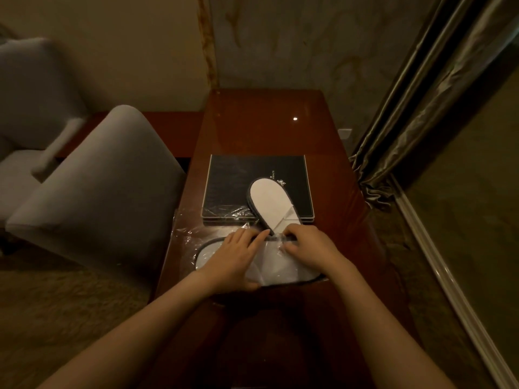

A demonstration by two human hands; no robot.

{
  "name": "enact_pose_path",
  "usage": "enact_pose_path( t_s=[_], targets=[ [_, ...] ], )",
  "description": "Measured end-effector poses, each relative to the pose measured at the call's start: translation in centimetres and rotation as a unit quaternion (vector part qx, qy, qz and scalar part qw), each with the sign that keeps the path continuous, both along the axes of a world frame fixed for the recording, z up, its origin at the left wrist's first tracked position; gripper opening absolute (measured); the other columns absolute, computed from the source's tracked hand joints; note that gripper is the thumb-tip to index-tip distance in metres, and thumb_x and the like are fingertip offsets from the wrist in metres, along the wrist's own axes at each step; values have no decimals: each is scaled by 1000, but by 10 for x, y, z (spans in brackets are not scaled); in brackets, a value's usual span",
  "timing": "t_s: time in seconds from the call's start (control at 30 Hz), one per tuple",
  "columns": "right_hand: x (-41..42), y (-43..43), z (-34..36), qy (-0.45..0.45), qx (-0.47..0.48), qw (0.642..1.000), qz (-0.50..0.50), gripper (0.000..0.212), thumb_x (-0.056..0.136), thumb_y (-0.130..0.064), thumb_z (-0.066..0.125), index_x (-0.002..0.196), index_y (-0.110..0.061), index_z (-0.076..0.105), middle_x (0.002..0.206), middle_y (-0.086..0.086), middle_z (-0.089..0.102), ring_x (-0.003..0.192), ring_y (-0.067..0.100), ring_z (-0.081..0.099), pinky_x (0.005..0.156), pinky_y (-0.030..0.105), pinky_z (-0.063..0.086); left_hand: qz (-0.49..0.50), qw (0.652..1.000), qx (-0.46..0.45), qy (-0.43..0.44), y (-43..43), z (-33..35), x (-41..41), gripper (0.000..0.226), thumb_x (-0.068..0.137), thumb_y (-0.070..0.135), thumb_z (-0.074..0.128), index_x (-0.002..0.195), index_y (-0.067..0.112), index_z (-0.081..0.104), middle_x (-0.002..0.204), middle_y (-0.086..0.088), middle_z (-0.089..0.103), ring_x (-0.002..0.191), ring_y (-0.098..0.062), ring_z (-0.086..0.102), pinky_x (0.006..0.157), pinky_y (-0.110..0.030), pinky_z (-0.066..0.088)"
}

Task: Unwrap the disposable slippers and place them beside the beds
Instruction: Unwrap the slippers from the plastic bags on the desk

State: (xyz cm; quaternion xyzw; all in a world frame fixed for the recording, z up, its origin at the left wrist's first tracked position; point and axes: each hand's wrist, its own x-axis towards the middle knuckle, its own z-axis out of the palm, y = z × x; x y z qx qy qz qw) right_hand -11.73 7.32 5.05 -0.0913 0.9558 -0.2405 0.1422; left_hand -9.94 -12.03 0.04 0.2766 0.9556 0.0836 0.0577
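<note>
A white disposable slipper with a dark rim (269, 202) lies bare, heel away from me, partly on a black folder. A second white slipper (276, 269) lies crosswise on the wooden table, inside clear plastic wrap (185, 237) that spreads out to the left. My left hand (236, 259) rests on this slipper, fingers reaching to its far edge. My right hand (309, 248) pinches the plastic at the slipper's far edge, fingers curled. Both hands meet near the middle of the wrapped slipper.
The black folder (233, 183) sits mid-table on the glossy wooden table (266, 127). A grey upholstered chair (106, 178) stands close on the left, another (31, 108) behind it. Curtains (421, 108) hang at the right, carpet (56, 290) below.
</note>
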Motion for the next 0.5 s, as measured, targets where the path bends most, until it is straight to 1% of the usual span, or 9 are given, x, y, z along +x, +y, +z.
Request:
enact_pose_path(
  t_s=[0.07,0.13,0.23,0.33,0.4,0.5],
  targets=[
    [0,7,0,-9,-43,999,-14,20,85,-31,59,103,-24,64,104,-1,66,93,16,59,79,33,49,5,1000,11,-14,-5,2,-1,112,63,62,66,149,25,4,147,-1,23,135,-21,24,114,-37,22],
    [0,14,1,-21,-78,997,-19,17,85,-31,60,100,-25,65,102,-3,66,90,12,58,76,29,47,9,999,14,-27,-9,6,-3,112,63,62,66,149,26,3,149,0,22,136,-20,23,115,-37,21],
    [-2,25,5,-24,-90,995,-25,14,85,-31,61,98,-27,65,96,-8,61,87,9,55,75,26,44,6,999,4,-34,-9,12,-9,114,63,63,67,149,26,2,149,0,22,135,-19,22,115,-35,20],
    [-5,30,9,-38,-63,997,-20,17,85,-32,59,100,-25,63,97,-5,59,89,12,56,77,29,48,-8,999,-4,-34,-6,15,-13,114,63,65,65,149,26,1,147,0,21,133,-20,21,114,-34,17],
    [-7,27,12,-42,-25,999,-2,19,85,-33,59,101,-23,62,97,-3,61,87,14,57,76,31,50,-20,999,-9,-23,-1,16,-15,115,63,64,64,149,25,0,145,0,22,130,-19,21,113,-33,16],
    [-8,17,13,-16,31,999,22,18,85,-34,59,97,-20,61,88,-2,61,73,12,55,62,26,46,-33,999,-18,2,4,17,-20,114,63,62,65,149,21,2,143,-3,24,130,-21,21,112,-34,17]
  ],
)
